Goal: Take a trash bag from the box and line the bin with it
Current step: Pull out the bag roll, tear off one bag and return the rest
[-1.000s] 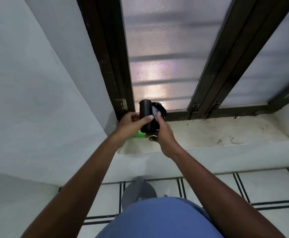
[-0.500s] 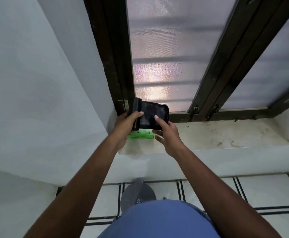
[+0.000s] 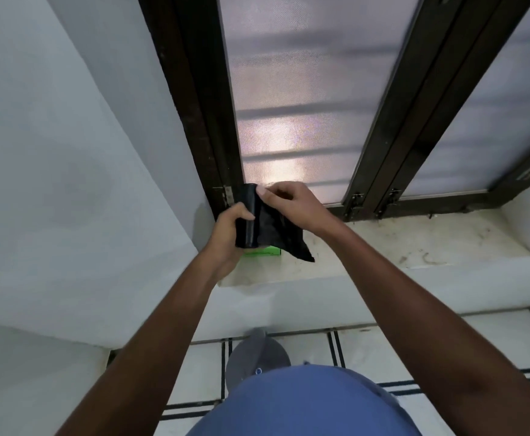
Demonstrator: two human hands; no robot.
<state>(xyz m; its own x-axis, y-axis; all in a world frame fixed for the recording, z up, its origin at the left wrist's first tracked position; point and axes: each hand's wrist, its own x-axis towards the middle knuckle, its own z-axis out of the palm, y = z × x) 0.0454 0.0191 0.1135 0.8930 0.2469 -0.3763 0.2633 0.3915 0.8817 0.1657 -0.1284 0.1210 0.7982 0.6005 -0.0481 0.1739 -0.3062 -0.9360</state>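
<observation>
Tiled floor (image 3: 367, 344) nearest; the bin is not identifiable. Beyond it, over the windowsill (image 3: 414, 243), left hand (image 3: 226, 231) wraps the black bag roll (image 3: 247, 215); right hand (image 3: 292, 204) pinches its loose sheet. Green box (image 3: 262, 251) sits below the roll. Bag not detached, lining undone. Half a second ago the sheet lay flatter.

Head view: worn on the head, facing forward and down, close over the sill (image 3: 383, 247) and window (image 3: 295, 105).
Shared views: none; one camera.
</observation>
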